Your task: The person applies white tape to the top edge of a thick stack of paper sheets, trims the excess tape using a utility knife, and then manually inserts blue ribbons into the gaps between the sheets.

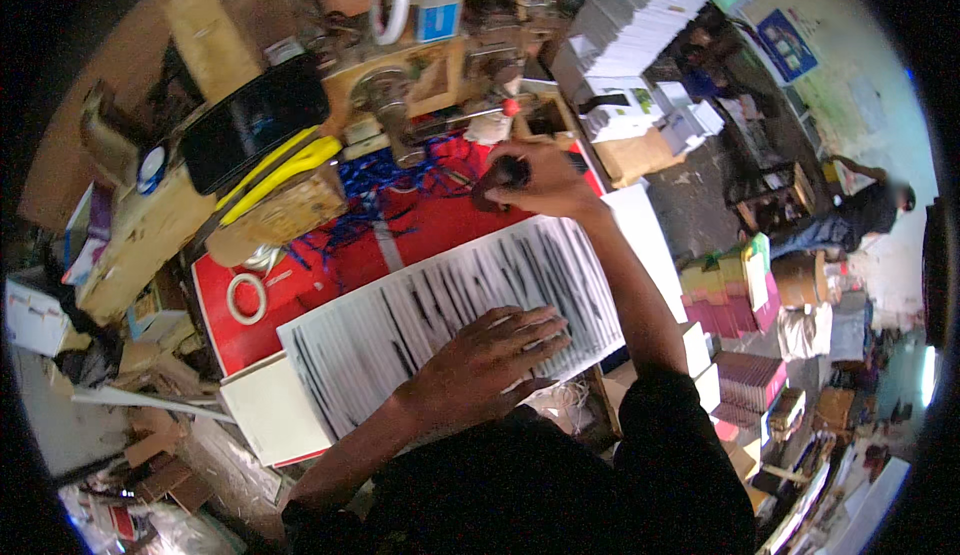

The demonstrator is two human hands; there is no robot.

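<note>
A long white block with many dark stripes (450,300), like a row of paper edges, lies slanted across the red tabletop (225,305). My left hand (490,355) lies flat on its near side, fingers stretched out. Beyond its far right edge, my right hand (550,180) is closed round a dark, rounded handle-like thing (512,171); its lower end is blurred and its kind unclear. Tangled blue strips (365,180) are strewn on the red surface to the left of that hand. A rod with a red ball end (510,108) is just beyond it.
A tape roll (247,298) lies at the left, near yellow-handled pliers or cutters (275,180) and a black tray-like object (255,125). Metal clamps or machine parts (388,100) stand at the back. Paper stacks (650,5) rise at the right; a person (865,213) is farther off.
</note>
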